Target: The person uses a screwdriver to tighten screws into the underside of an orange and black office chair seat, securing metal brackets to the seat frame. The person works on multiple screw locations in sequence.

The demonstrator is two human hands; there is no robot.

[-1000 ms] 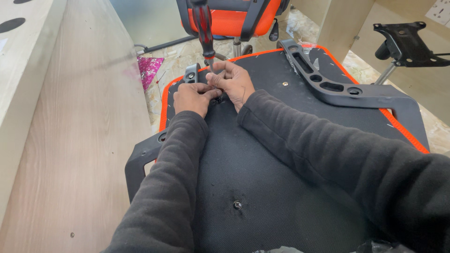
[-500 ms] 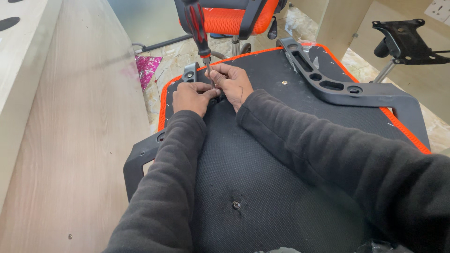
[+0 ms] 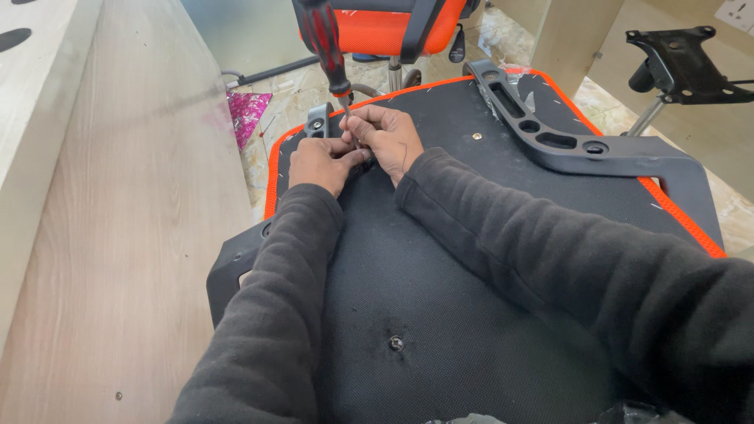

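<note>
Screwdriver [image 3: 330,55]: stiff, light, upright above both hands, tip hidden among fingers.
Right hand [image 3: 385,137]: pinched round shaft, low.
Left hand [image 3: 320,163]: curled shut beside it, contents hidden.
Hold: ribbed handle above grip.

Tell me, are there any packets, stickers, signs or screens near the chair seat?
Shiny pink wrapper: crumpled on the floor, left of the upturned black and orange seat.
Clear plastic wrap: crinkled, at the seat's far edge behind the black armrest.
White wall plate: square, top right corner; too small to tell more.
No screens or signs show.
</note>
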